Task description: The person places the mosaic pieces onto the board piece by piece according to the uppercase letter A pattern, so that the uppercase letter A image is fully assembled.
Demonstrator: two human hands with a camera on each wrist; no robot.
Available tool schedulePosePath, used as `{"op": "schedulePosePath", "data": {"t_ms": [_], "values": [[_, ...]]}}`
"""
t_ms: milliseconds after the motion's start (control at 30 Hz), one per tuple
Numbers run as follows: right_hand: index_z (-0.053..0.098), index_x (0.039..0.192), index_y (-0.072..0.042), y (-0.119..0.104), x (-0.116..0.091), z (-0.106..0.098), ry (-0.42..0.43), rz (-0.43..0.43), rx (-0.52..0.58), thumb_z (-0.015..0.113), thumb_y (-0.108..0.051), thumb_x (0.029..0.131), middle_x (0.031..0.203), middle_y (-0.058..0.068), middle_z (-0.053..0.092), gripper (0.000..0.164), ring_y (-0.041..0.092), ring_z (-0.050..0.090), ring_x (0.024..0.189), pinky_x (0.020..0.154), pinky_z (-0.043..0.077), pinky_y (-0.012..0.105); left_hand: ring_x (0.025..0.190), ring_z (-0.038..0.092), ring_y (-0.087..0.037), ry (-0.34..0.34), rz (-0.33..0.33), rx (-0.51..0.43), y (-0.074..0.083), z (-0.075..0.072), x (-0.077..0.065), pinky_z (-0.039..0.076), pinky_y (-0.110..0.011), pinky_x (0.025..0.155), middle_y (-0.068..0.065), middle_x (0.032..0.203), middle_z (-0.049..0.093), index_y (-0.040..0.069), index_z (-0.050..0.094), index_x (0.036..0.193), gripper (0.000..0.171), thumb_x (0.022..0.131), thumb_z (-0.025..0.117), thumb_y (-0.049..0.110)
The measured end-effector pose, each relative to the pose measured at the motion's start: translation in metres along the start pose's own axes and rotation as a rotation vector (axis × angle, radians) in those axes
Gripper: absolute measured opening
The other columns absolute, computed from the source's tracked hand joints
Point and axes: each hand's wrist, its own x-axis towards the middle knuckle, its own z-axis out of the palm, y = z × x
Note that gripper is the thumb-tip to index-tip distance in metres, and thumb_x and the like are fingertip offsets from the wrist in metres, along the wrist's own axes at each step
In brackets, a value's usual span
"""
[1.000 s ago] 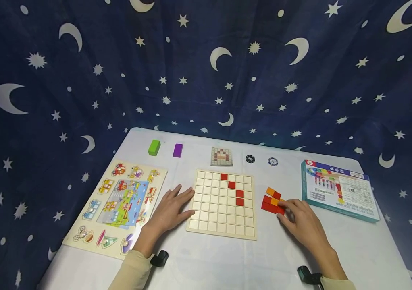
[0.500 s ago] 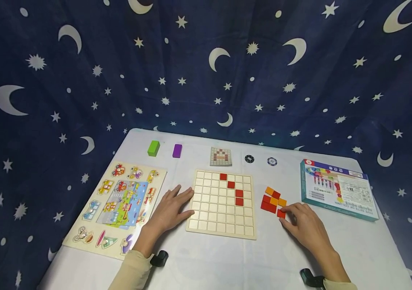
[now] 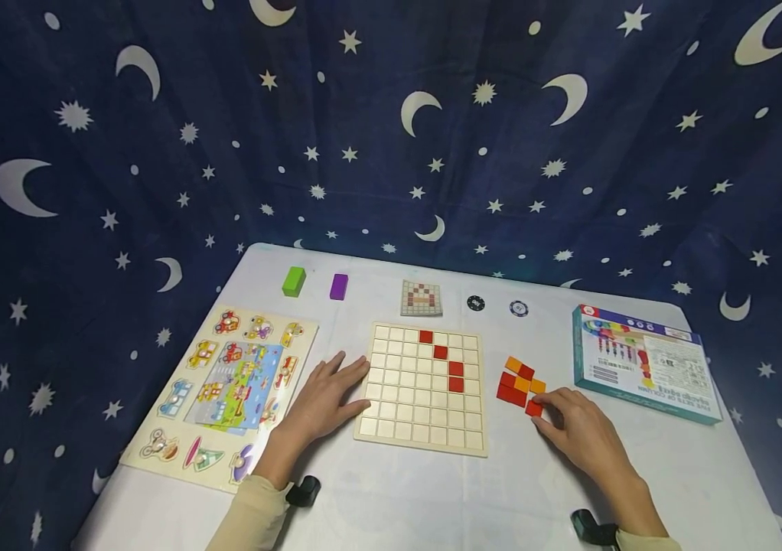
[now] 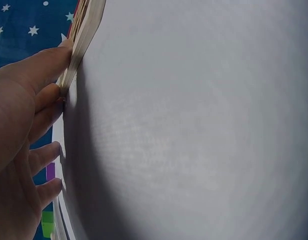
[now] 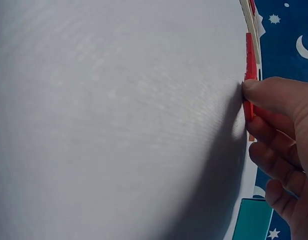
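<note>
A cream gridded wooden board [image 3: 412, 409] lies at the middle of the table, with several red squares in its upper right cells. My left hand [image 3: 324, 399] touches the board's left edge, fingers spread and fairly straight. To the right of the board, a loose cluster of red and orange square tiles [image 3: 512, 392] lies flat. At that cluster's near right corner my right hand [image 3: 582, 432] pinches a red square tile [image 3: 533, 409] between thumb and index finger. In the right wrist view the thumb [image 5: 266, 92] presses on the red tile's near side.
A wooden vehicle puzzle [image 3: 139, 451] lies left, partly behind the left forearm. Along the back stand a green block [image 3: 294, 282], a purple block [image 3: 339, 287], a patterned grid card [image 3: 421, 298], a black chip [image 3: 476, 303] and a white-and-dark chip [image 3: 518, 308]. A teal-edged box [image 3: 646, 363] lies right.
My right hand has shifted slightly right and toward me, and the red tile at its fingertips now shows more fully, set off from the cluster. The left hand has stayed at the board's edge.
</note>
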Motion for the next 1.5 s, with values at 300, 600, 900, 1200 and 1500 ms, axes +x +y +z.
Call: {"op": "schedulePosePath", "data": {"t_ms": [300,600,900,1200,1500], "values": [[0.08,0.117,-0.008,-0.002,0.002,0.0,-0.006,0.002,-0.005,0.091,-0.025,0.084,0.109,0.012,0.077,0.039,0.033,0.069,0.103,0.097,0.058,0.061,0.161,0.035,-0.043,0.007,0.012,0.007,0.0,0.0,0.001,0.026,-0.067,0.131,-0.005,0.166,0.051,0.012,0.053,0.158,0.067,0.1,0.073,0.039],[0.08,0.117,-0.01,-0.019,0.013,0.002,0.012,-0.047,0.006,0.089,-0.023,0.085,0.108,0.01,0.076,0.036,0.029,0.067,0.1,0.094,0.06,0.057,0.16,0.035,-0.043,0.008,0.01,0.007,0.0,-0.001,0.001,0.026,-0.068,0.131,-0.005,0.166,0.052,0.012,0.054,0.157,0.067,0.1,0.073,0.039],[0.08,0.116,-0.017,-0.054,0.028,0.014,0.015,-0.136,0.088,0.09,-0.023,0.085,0.108,0.0,0.076,0.033,0.018,0.066,0.097,0.089,0.062,0.048,0.159,0.037,-0.045,0.03,0.02,0.006,0.0,0.001,0.0,0.028,-0.069,0.13,-0.006,0.165,0.053,0.011,0.055,0.156,0.066,0.099,0.075,0.038],[0.081,0.114,-0.019,-0.085,0.04,0.028,-0.004,-0.239,0.05,0.09,-0.028,0.085,0.107,-0.005,0.076,0.032,0.012,0.063,0.093,0.083,0.06,0.035,0.161,0.034,-0.043,0.005,0.006,-0.01,0.0,0.0,0.0,0.025,-0.068,0.131,-0.005,0.166,0.051,0.013,0.054,0.158,0.068,0.099,0.074,0.039],[0.081,0.113,-0.023,-0.093,0.04,0.036,-0.027,-0.25,0.028,0.092,-0.033,0.084,0.109,-0.007,0.075,0.032,0.009,0.057,0.09,0.08,0.056,0.033,0.162,0.032,-0.042,-0.006,0.0,-0.008,-0.001,-0.001,0.001,0.024,-0.068,0.132,-0.003,0.167,0.049,0.015,0.051,0.159,0.07,0.099,0.074,0.042]]}}
